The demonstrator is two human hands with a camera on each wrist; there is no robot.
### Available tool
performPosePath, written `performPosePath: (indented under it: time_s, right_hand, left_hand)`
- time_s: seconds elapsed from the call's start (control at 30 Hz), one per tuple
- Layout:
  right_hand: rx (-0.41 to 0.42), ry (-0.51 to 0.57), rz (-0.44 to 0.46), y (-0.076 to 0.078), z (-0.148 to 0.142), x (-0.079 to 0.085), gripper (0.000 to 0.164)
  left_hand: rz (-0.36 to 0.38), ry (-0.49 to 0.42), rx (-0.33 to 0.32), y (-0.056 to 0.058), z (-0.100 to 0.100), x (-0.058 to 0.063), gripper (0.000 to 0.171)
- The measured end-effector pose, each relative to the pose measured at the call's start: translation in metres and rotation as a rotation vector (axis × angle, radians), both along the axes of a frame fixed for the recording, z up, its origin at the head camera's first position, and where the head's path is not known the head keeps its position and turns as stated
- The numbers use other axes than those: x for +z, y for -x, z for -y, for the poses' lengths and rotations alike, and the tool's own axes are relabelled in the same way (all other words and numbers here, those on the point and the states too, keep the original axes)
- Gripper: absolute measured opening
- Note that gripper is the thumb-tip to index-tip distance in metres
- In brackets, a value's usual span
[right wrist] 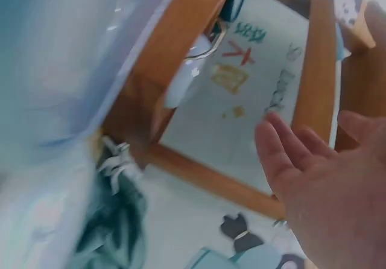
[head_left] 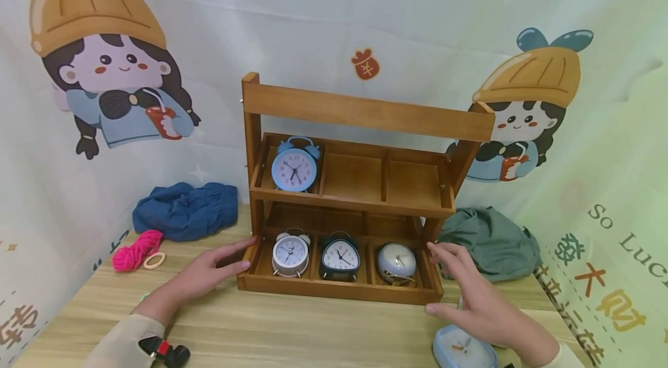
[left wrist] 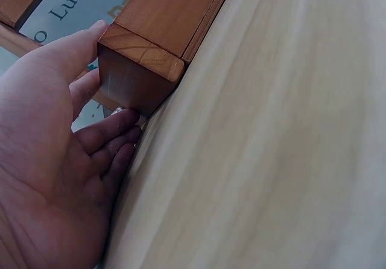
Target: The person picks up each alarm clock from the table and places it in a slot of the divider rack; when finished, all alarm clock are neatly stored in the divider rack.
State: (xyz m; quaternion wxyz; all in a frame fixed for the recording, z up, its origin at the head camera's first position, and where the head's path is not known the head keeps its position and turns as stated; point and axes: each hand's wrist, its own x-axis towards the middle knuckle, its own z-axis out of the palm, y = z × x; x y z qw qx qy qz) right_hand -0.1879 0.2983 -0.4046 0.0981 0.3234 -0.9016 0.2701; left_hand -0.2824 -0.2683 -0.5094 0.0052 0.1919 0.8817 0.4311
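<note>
1. Steadying the two-tier wooden rack (head_left: 365, 107) from its ends looks like your step in hand; it stands on the table (head_left: 302, 327), with its lower tier on the near side.
2. Your left hand (head_left: 210, 268) is spread, with thumb and forefinger apart against the rack's left end, pinching nothing. Press low and evenly there, so the rack doesn't tilt.
3. Your right hand (head_left: 477, 298) is spread too, at the right end; you can't tell from these views whether a fingertip touches wood. Make matching contact before any shift, or the rack may twist.
4. Go gently: the light-blue twin-bell alarm clock (head_left: 294, 170) sits upper left, while the white twin-bell alarm clock (head_left: 290, 253), dark triangular alarm clock (head_left: 340, 257) and round lavender alarm clock (head_left: 396, 262) occupy the lower compartments, left to right. A jolt could topple them.
5. Watch the blue-rimmed clock (head_left: 467, 352) at near right; your wrist could knock it.
6. Your left wrist view shows bent lower fingers tucked beside the tabletop, which the head view hides.
7. Your right wrist view shows a pale cord (right wrist: 117, 160) by the green cloth (head_left: 501, 246), not visible from the head; only the head view takes in all the clocks.
</note>
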Motion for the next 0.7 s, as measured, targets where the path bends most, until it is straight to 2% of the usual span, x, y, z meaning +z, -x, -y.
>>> performPosePath:
  time_s: [0.13,0.27,0.47,0.7]
  right_hand:
    - [0.016,-0.036,0.073,-0.001,-0.013,-0.011,0.096]
    - [0.056,-0.078,0.157,0.0,-0.025,-0.02,0.1]
    - [0.086,-0.059,0.213,0.002,-0.04,-0.027,0.102]
    - [0.186,-0.053,0.306,0.002,-0.049,-0.025,0.085]
  left_hand:
    - [0.002,0.003,-0.003,0.001,0.0,0.0,0.061]
    - [0.001,0.0,-0.01,0.002,0.0,0.0,0.061]
    - [-0.006,-0.005,-0.014,0.002,0.001,-0.001,0.061]
    - [-0.008,-0.007,-0.017,0.0,0.0,0.001,0.06]
